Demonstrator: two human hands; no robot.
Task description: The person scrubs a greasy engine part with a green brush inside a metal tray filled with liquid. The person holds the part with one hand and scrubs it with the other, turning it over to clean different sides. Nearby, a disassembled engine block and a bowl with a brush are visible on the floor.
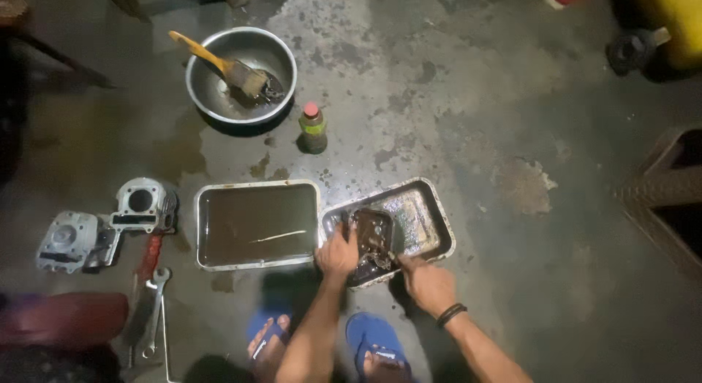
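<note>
Seen from above, the left hand (338,255) grips a dark, oily engine part (371,237) lying in a metal tray (431,211) on the floor. The right hand (428,282) closes on the part's near edge. Left of this tray sits a second tray (256,223) of dark liquid; beyond it, a small bottle (313,128) and a bowl (219,90) holding a brush (223,65).

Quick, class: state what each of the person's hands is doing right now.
Left hand: closed on the dark oily engine part in the metal tray.
Right hand: closed on something small at the part; cannot tell what.
</note>
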